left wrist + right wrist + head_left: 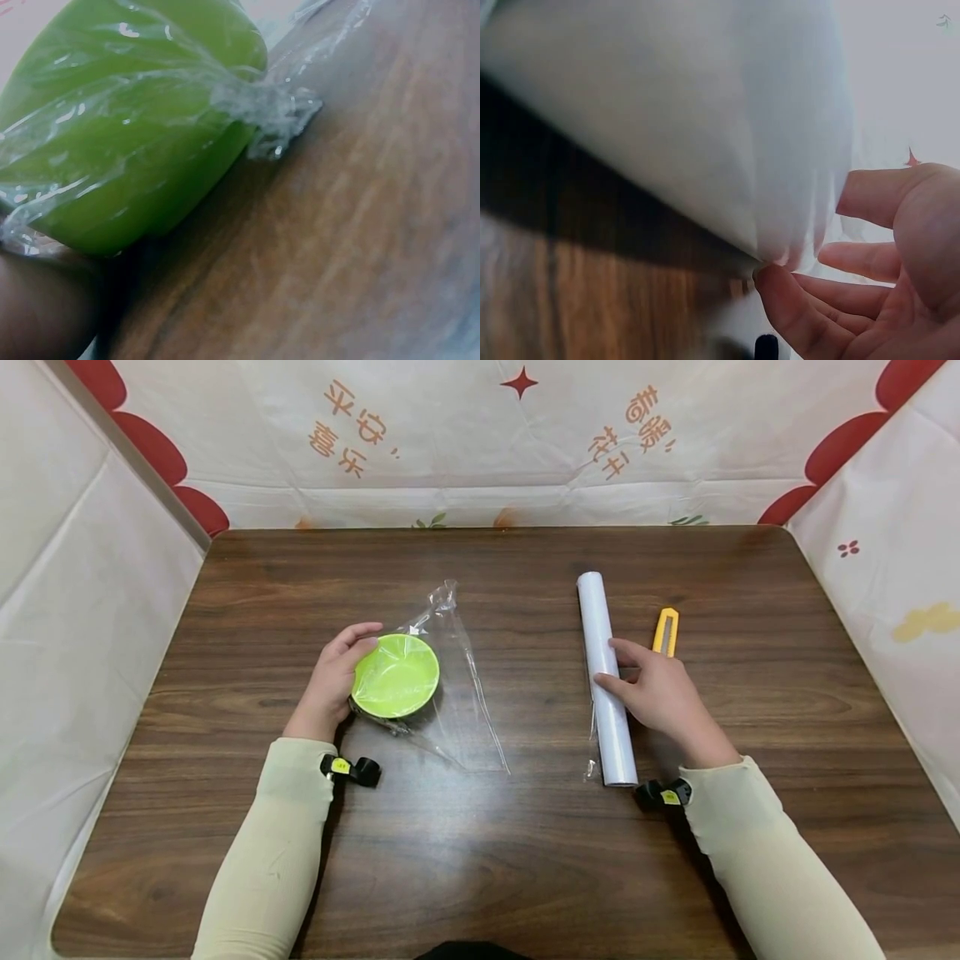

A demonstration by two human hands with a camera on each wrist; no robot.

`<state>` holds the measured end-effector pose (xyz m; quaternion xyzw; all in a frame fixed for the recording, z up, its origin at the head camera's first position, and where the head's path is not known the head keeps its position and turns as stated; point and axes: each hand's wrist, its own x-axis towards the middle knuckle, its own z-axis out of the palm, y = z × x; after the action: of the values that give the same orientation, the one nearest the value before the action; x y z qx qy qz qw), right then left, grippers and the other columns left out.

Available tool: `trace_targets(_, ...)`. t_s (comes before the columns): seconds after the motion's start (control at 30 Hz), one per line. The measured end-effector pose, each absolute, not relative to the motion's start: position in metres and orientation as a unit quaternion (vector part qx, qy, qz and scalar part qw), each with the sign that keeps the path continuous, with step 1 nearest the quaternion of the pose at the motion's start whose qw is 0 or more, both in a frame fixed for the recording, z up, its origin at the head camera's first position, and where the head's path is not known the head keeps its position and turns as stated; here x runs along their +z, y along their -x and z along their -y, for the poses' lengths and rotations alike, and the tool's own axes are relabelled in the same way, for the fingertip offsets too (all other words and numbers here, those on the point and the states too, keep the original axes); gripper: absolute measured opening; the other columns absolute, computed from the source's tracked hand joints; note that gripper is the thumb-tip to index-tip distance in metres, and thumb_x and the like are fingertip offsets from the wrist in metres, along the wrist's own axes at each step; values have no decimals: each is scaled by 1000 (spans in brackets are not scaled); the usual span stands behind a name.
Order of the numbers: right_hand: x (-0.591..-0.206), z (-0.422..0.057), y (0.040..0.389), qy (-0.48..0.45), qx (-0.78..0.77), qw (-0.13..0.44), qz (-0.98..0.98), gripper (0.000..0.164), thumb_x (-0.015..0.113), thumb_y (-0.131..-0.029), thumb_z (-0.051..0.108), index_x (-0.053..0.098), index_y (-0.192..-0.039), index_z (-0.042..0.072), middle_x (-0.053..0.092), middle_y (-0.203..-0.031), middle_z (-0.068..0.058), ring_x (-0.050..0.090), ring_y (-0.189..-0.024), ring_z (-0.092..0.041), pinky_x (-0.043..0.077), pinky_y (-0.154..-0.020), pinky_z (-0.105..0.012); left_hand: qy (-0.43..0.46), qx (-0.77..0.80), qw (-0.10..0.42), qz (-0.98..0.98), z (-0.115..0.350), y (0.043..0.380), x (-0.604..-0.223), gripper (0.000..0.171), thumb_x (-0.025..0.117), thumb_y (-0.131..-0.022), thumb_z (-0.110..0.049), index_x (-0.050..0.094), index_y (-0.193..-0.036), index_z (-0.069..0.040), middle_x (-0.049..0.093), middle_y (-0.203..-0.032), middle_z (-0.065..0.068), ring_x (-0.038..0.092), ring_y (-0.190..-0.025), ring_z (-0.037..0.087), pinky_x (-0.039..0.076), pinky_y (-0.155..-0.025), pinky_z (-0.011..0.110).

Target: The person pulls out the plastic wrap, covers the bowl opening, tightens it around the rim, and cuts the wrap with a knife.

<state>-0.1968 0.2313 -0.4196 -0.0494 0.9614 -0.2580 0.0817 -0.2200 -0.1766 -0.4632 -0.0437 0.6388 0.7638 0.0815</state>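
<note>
A lime-green bowl [397, 677] covered in clear plastic wrap [472, 710] is in my left hand [333, 681]. The thumb lies over its rim and the other fingers are partly hidden behind it. Loose wrap spreads to the bowl's right, and in the left wrist view a crumpled bunch of plastic wrap [270, 112] sticks out at the bowl's side. My right hand [656, 689] holds a white roll of plastic wrap [596, 618] near its middle, thumb and fingers against it. The right wrist view shows the fingertips [776, 289] touching the roll's edge.
A yellow utility knife [665, 628] lies just beyond my right hand, its near end hidden. Everything is on a dark wooden table [480, 868] with printed white cloth [480, 443] hanging behind and at both sides. A thin strip of film trails along the roll's left side.
</note>
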Motion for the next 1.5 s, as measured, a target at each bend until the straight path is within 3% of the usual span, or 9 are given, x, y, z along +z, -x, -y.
trace_targets(0.57, -424, -247, 192, 48, -237, 64, -968, 63, 58, -83, 50, 44, -134, 16, 63, -114, -13, 62, -83, -22, 45, -62, -30, 49, 758, 74, -646, 180, 220, -462, 42, 51, -93, -21, 42, -129, 0, 56, -99, -2, 58, -77, 7, 51, -66, 17)
trace_targets(0.87, -425, -244, 195, 51, -249, 77, -964, 64, 59, -82, 49, 43, -135, 16, 62, -117, -14, 65, -94, -26, 52, -71, -40, 46, 763, 75, -641, 179, 220, -464, 42, 52, -93, -21, 44, -128, 0, 57, -97, -2, 59, -75, 6, 51, -65, 17)
trace_targets(1.5, -423, -237, 197, 59, -245, 81, -964, 62, 60, -83, 47, 43, -135, 18, 61, -118, -12, 65, -90, -24, 51, -66, -35, 42, 762, 73, -643, 177, 221, -464, 42, 52, -92, -21, 43, -128, 1, 56, -99, -2, 58, -77, 7, 51, -67, 17)
